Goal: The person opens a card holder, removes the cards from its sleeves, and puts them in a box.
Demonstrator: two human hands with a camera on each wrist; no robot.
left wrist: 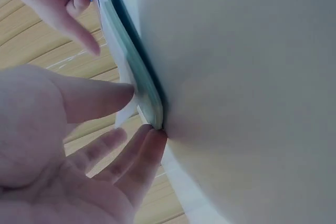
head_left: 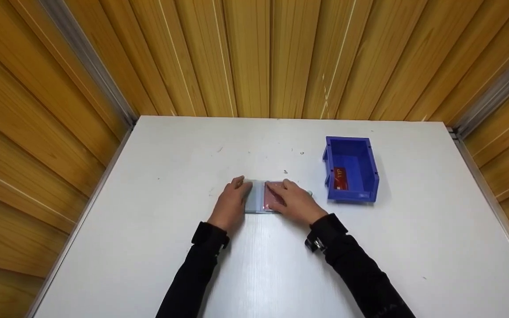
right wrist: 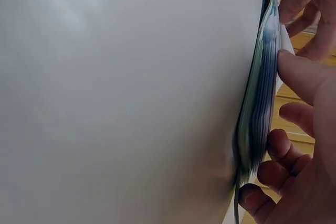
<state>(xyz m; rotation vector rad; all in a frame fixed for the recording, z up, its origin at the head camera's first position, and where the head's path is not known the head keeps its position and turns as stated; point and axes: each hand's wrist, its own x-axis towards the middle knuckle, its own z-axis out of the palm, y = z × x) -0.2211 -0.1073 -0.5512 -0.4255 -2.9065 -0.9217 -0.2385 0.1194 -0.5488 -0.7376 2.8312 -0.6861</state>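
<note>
Plastic, thin and clear, seems to make up the pages of the card holder (head_left: 254, 201), which lies spread on the white table (head_left: 254, 265) between two bare hands; the left hand (head_left: 230, 203) has its outer edge pinched, thumb on top and fingertips against the rim, with only a narrow gap; the right hand (head_left: 298, 203) grips the opposite side, thumb on a reddish panel (head_left: 272, 199), fingers curled at the far edge of a thick stack of leaves.

I'd judge it light and floppy, the leaves slick enough to slide over one another; unlikely to break, though a sleeve could crease; best held by its outer edges, as now, a thumb flattening the pages.

Beyond the right hand, to its right and farther from the person, well apart from the grip, sits a blue bin (head_left: 352, 195); inside, on the side nearer that hand, is a red card (head_left: 340, 178) marked "VIP"; I can't tell what the sleeves hold.
</note>
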